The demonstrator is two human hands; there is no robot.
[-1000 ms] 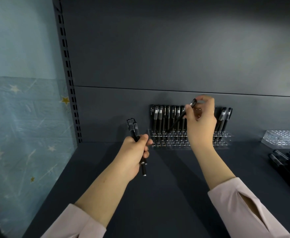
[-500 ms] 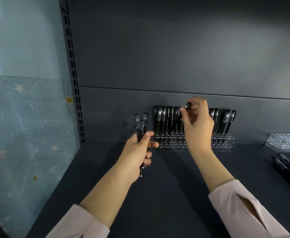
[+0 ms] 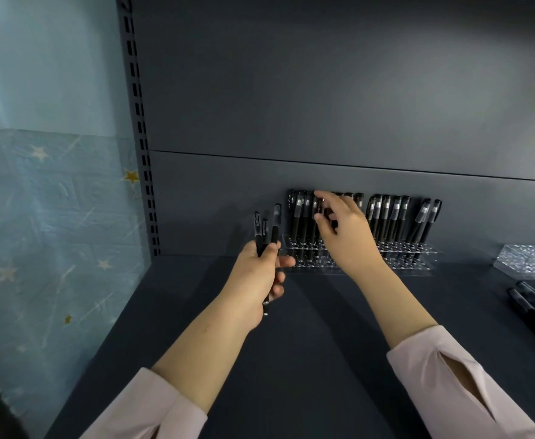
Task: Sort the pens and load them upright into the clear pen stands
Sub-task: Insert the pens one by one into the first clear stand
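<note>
Rows of black pens [image 3: 386, 217] stand caps-up in the clear pen stand [image 3: 399, 263], straight behind your right hand [image 3: 345, 239] and against the back panel [image 3: 323, 90]. Each has a slim matte-black barrel with a translucent grey cap and clip. The two furthest to the right of that hand lean sideways; the rest stand close to upright. White print runs along the barrel at the left end of the row, too small to read. The stand is clear plastic in stepped tiers pierced with round holes.

Your right hand is up at the cap tops, its fingers [image 3: 320, 195] loosely spread and curled round nothing — whether a fingertip touches a cap cannot be told. Your left hand [image 3: 256, 280], just to the left and lower, grips three more pens [image 3: 267, 232] in a bundle, caps up, tips poking out below the fist. They carry white lettering too, also unreadable. The two hands are apart.

Well to the right of your right hand sits a second clear stand [image 3: 532, 258], and nearer you loose pens [image 3: 532, 307] lie flat on the dark matte shelf [image 3: 323, 359]. Left of your left hand — a slotted metal upright [image 3: 139, 122] and a pale blue wall covering [image 3: 38, 217] dotted with gold and white stars. Pale pink sleeves [image 3: 449, 375] end short of both wrists.
</note>
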